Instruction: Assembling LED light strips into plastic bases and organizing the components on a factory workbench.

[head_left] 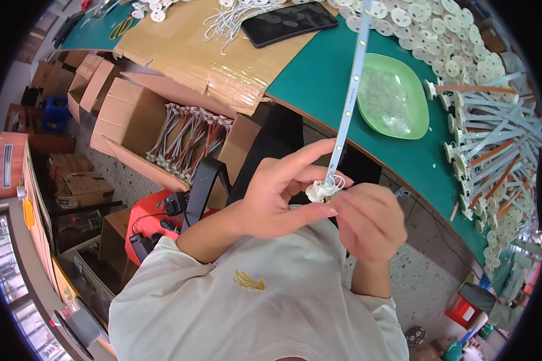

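Between my two hands is an LED strip, long and pale with small yellow chips, standing up away from me. At its near end sits a small white round connector with thin white wires looping from it. My left hand is closed around this end, thumb below and index finger stretched along the strip. My right hand pinches at the connector's right side, its fingertips by the wires; whatever finer piece they grip is hidden.
On the green table lie a phone, a green dish of small clear pieces, many white discs and a heap of strips. A cardboard box of finished-looking strips stands left, near a red stool.
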A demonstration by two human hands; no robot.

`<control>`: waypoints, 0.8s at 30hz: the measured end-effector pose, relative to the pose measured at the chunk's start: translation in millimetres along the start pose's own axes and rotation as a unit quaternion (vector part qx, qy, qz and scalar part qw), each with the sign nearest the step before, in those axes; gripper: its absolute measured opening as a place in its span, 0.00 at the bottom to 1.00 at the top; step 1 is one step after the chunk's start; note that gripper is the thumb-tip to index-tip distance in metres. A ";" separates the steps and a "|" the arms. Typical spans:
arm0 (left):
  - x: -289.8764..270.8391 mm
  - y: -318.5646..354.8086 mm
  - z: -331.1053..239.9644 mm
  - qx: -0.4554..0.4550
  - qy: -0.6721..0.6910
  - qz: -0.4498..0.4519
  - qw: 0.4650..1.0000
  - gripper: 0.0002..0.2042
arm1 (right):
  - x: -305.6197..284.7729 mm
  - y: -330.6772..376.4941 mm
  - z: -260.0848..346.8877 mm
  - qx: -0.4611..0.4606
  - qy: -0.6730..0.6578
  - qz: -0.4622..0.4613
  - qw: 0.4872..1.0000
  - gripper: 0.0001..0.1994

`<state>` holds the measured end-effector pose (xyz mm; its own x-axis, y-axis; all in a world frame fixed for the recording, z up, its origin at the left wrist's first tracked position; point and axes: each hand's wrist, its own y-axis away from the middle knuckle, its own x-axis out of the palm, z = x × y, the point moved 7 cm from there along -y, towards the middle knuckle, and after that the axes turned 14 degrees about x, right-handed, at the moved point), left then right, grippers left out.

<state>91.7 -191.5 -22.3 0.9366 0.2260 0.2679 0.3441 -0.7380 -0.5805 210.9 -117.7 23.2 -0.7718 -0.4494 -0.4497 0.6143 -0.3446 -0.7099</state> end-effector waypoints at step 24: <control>-90.1 -102.9 36.3 -0.005 -0.471 0.138 0.871 0.26 | 63.0 -111.4 -122.1 0.312 -0.107 0.256 0.909 0.06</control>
<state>-25.6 -112.8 -14.6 0.6240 0.4564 -0.6343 0.1003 -0.8518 -0.5142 73.7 -7.0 7.8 -0.3508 -0.8092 -0.4713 0.9084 -0.4163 0.0388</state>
